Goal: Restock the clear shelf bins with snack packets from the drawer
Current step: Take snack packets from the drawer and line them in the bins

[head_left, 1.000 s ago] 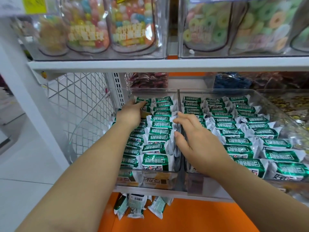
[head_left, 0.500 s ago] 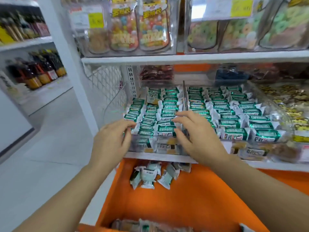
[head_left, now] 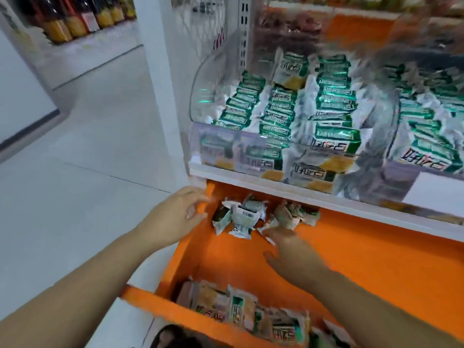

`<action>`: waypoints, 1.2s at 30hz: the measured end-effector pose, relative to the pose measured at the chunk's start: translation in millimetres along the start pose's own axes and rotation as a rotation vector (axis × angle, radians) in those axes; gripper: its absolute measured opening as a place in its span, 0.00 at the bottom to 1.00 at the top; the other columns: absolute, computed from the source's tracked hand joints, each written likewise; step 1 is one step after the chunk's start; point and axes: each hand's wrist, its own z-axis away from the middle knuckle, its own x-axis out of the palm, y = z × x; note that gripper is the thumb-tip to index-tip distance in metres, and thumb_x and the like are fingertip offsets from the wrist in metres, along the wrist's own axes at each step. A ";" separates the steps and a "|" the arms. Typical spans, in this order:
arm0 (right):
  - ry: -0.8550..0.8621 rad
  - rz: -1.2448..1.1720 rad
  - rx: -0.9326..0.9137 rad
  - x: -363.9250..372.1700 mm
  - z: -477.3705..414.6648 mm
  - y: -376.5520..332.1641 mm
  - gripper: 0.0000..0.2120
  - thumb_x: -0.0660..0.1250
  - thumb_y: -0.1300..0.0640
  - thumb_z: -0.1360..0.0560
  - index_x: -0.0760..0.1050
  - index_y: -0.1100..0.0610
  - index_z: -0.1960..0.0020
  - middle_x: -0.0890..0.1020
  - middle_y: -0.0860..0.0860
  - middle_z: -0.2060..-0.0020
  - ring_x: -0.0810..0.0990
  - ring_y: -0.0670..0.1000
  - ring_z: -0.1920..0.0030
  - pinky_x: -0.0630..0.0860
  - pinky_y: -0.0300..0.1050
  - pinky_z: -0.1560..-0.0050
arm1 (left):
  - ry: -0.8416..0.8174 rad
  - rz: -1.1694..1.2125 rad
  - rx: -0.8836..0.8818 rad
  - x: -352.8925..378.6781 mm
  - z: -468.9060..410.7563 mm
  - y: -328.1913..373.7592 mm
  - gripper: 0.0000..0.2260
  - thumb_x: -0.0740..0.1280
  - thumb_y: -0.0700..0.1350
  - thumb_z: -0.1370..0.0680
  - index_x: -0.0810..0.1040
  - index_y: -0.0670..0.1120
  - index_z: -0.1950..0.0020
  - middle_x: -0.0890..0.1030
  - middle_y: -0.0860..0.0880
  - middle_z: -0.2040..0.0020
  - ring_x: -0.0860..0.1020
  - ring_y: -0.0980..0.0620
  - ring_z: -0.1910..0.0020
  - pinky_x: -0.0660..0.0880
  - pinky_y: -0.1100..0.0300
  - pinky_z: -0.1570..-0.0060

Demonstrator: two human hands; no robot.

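While both hands hang over the orange drawer (head_left: 364,267), snack packets (head_left: 241,217) lie heaped at its back, under the clear bins (head_left: 216,151) | left hand (head_left: 175,214): fingers loosely spread, empty | right hand (head_left: 288,252): fingers straight, beside packets, blurred | likely light, crinkly, slippery; pinch crimped ends.

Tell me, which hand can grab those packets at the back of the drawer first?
Probably the right hand: it is inside the drawer, fingers almost at the packets. The left hand is at the side wall.
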 end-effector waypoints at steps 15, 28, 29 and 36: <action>-0.140 0.196 0.122 78.0 -143.6 16.9 0.40 0.60 0.43 0.22 0.38 0.55 0.22 0.40 0.57 0.23 0.39 0.61 0.24 0.48 0.57 0.25 | 0.166 0.337 -0.011 34.6 9.8 -23.5 0.11 0.68 0.44 0.24 0.79 0.56 0.44 0.72 0.59 0.33 0.68 0.69 0.35 0.63 0.75 0.39; -0.239 0.015 0.162 108.8 -89.2 14.5 0.37 0.68 0.41 0.28 0.56 0.52 0.25 0.62 0.59 0.31 0.62 0.63 0.32 0.66 0.54 0.35 | 0.153 0.347 -0.023 35.2 11.2 -22.6 0.11 0.65 0.46 0.24 0.79 0.55 0.43 0.71 0.58 0.32 0.67 0.70 0.34 0.61 0.77 0.39; -0.291 -0.017 0.180 109.0 -89.9 18.1 0.40 0.71 0.42 0.29 0.56 0.53 0.25 0.64 0.58 0.31 0.63 0.62 0.32 0.67 0.54 0.35 | 0.151 0.339 -0.021 34.9 11.2 -22.8 0.11 0.65 0.46 0.24 0.79 0.55 0.43 0.71 0.58 0.32 0.66 0.70 0.34 0.60 0.78 0.39; -0.438 0.058 0.030 95.8 -69.7 18.0 0.27 0.75 0.46 0.33 0.71 0.51 0.38 0.71 0.57 0.39 0.70 0.59 0.39 0.69 0.46 0.48 | 0.097 0.248 -0.017 28.5 16.0 -20.8 0.13 0.67 0.46 0.22 0.78 0.56 0.39 0.68 0.59 0.30 0.64 0.73 0.35 0.58 0.79 0.39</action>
